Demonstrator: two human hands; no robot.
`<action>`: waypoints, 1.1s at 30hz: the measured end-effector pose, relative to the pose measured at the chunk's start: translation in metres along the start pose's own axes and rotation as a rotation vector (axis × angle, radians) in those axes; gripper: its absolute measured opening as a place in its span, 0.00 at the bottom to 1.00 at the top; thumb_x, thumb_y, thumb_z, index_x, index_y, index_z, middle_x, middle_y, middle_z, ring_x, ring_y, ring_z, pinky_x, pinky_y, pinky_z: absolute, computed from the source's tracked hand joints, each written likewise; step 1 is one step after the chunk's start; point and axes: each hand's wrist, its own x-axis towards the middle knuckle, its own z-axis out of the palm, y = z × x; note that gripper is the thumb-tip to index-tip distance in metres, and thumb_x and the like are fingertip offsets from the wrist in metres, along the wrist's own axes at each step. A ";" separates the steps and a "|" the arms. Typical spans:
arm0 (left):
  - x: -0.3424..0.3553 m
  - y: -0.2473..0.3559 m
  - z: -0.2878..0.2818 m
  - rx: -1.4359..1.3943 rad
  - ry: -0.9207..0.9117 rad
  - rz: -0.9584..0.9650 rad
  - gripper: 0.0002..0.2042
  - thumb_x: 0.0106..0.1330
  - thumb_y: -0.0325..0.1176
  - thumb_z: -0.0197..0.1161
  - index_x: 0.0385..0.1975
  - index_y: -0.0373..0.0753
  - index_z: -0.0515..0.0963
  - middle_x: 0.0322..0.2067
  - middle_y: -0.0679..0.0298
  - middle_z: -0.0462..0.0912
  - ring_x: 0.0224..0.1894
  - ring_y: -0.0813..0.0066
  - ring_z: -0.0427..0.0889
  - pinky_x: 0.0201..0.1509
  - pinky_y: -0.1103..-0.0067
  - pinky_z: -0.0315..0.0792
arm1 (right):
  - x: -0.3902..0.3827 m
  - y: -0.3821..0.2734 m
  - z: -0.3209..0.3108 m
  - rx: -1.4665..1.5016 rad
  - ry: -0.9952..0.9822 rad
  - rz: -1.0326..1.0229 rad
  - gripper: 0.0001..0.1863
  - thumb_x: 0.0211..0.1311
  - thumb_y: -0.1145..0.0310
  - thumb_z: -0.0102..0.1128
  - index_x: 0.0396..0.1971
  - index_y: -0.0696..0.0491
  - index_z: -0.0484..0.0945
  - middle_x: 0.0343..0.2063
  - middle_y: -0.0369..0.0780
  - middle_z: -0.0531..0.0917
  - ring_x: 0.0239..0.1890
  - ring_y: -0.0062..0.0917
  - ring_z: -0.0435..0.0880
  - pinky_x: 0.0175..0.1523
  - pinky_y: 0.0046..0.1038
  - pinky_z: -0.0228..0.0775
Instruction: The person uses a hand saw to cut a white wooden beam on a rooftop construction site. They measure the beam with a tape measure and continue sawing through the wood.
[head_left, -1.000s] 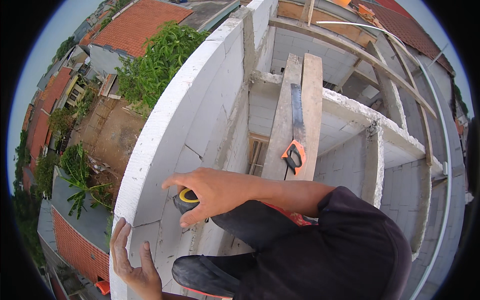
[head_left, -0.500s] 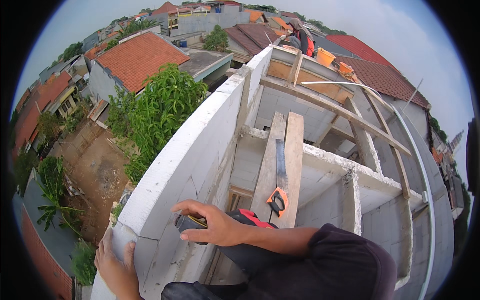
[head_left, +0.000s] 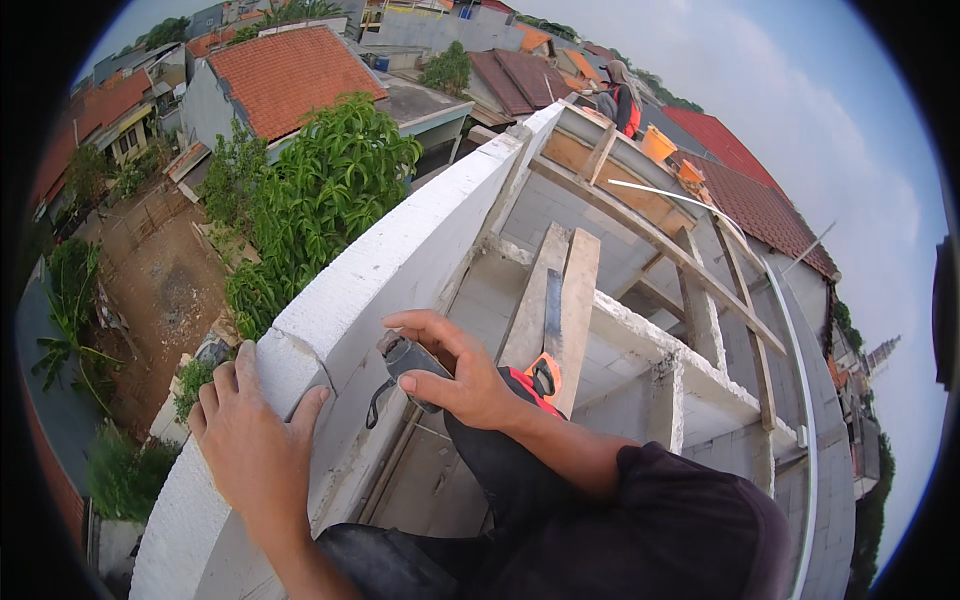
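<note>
My left hand (head_left: 250, 445) lies over the top edge of the white block wall (head_left: 400, 235), fingers spread and thumb on the inner side. A joint between two blocks shows just beyond its fingertips. Over the inner side of the wall, my right hand (head_left: 468, 385) grips a dark tape measure (head_left: 408, 358) between thumb and fingers. A black wrist loop hangs from its case, and no drawn-out tape shows. Past my right wrist, a handsaw (head_left: 553, 315) with an orange and black handle rests on two wooden planks (head_left: 580, 280).
Low block cross walls (head_left: 655, 335) and timber beams (head_left: 660, 245) span the open spaces below. A pale pipe (head_left: 803, 400) curves along the right side. Another person (head_left: 622, 100) sits at the far end near an orange bucket (head_left: 657, 143). Left of the wall is a deep drop to ground (head_left: 160, 280).
My left hand has slid farther forward along the wall top. My right hand has risen and moved right with the tape measure, whose yellow strip no longer shows. The view has tilted.
</note>
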 end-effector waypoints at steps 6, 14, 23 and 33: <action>-0.001 0.001 0.003 -0.016 -0.017 0.030 0.42 0.56 0.55 0.79 0.68 0.39 0.75 0.57 0.56 0.82 0.60 0.55 0.78 0.69 0.61 0.68 | 0.006 -0.015 -0.047 -0.202 0.237 -0.114 0.30 0.64 0.63 0.73 0.65 0.55 0.76 0.53 0.43 0.84 0.61 0.31 0.79 0.71 0.36 0.66; 0.006 0.011 0.010 0.087 -0.065 -0.007 0.40 0.56 0.54 0.79 0.69 0.46 0.75 0.60 0.58 0.82 0.64 0.53 0.78 0.71 0.60 0.69 | -0.038 0.145 -0.141 -0.357 0.529 0.320 0.27 0.67 0.63 0.72 0.60 0.61 0.78 0.36 0.37 0.82 0.42 0.19 0.79 0.49 0.25 0.73; 0.011 0.001 0.009 0.000 -0.211 -0.025 0.35 0.70 0.52 0.68 0.73 0.41 0.72 0.68 0.55 0.78 0.72 0.56 0.74 0.77 0.61 0.64 | -0.130 0.404 -0.351 -0.505 1.004 0.801 0.39 0.59 0.44 0.72 0.58 0.63 0.81 0.51 0.60 0.86 0.55 0.49 0.87 0.62 0.42 0.76; 0.046 0.051 0.001 -0.314 -0.293 -0.278 0.42 0.72 0.74 0.50 0.69 0.40 0.78 0.68 0.47 0.77 0.77 0.43 0.66 0.83 0.56 0.55 | -0.047 0.499 -0.569 -0.973 0.828 0.986 0.45 0.55 0.41 0.74 0.63 0.61 0.76 0.52 0.58 0.85 0.57 0.51 0.85 0.62 0.45 0.77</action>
